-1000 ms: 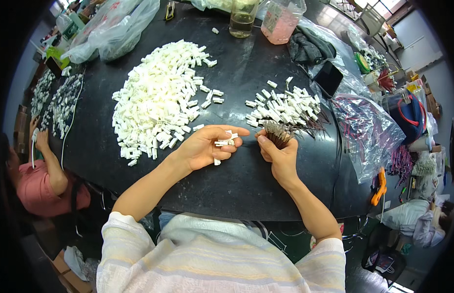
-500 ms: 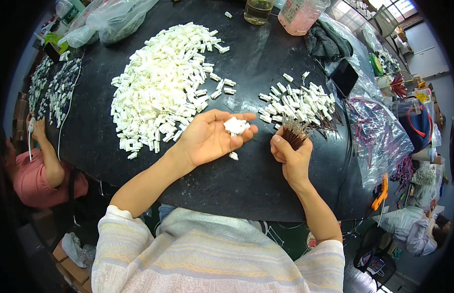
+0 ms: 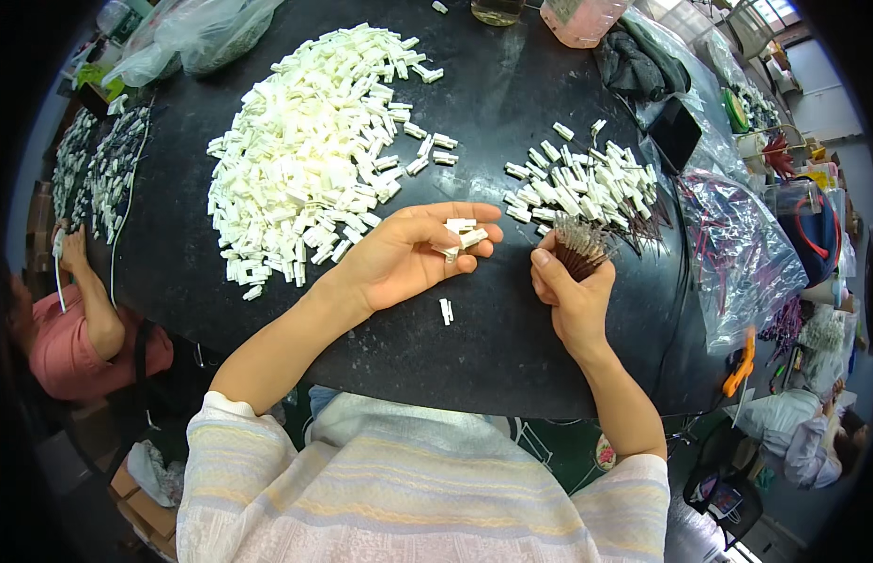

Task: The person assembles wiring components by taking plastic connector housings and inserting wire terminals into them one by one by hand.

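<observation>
Several small white plastic connector housings (image 3: 467,235) lie in my left hand (image 3: 404,255), its thumb bent over them against the fingers. A bundle of thin dark-red wires with metal terminals at their tips (image 3: 583,246) is gripped in my right hand (image 3: 577,298), the tips fanning out upward. On the black table (image 3: 399,361), one loose housing (image 3: 446,311) lies just below my left fingers. A large heap of white housings (image 3: 305,159) spreads beyond my left hand. Past my right hand lies a smaller pile of housings with dark-red wires (image 3: 587,183).
Plastic bags (image 3: 197,42) lie at the far left. A dark phone (image 3: 674,136), dark cloth (image 3: 643,66) and clear plastic sheet (image 3: 742,253) line the right, with orange-handled scissors (image 3: 740,364) at the edge. One person (image 3: 94,319) sits at left, another (image 3: 803,436) at right.
My left thumb has moved in over the housings, which were lying on the open fingers. The loose housing now lies apart below the hand. My right hand still grips the wires.
</observation>
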`<state>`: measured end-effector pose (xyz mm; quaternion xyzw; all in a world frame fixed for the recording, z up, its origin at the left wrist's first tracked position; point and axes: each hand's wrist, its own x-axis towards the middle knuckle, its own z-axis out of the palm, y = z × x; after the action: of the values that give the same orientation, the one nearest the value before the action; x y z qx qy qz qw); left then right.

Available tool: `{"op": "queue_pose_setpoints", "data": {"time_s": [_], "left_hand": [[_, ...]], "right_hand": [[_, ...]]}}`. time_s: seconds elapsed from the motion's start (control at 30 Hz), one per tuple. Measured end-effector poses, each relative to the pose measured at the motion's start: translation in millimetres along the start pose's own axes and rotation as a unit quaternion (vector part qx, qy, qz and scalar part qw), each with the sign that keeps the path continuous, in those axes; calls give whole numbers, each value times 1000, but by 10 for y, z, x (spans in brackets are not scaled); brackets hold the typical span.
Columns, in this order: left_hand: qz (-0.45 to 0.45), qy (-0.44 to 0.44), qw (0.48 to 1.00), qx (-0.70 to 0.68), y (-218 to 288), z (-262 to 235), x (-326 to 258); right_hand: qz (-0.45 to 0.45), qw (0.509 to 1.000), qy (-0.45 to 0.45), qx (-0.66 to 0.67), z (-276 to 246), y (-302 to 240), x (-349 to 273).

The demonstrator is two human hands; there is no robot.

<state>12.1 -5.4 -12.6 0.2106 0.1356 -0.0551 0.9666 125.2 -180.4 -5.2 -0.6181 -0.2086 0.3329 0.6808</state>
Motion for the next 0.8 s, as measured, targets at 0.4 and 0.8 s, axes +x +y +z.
{"op": "queue_pose_setpoints", "data": {"time_s": [0.4,0.8], "left_hand": [[19,65,995,75,-30,98,-12],[43,67,989,125,-115,94,-20]], "right_hand": [[25,999,-6,-27,-19,-44,-19],[-22,997,-43,-59,66,41,-68]]}}
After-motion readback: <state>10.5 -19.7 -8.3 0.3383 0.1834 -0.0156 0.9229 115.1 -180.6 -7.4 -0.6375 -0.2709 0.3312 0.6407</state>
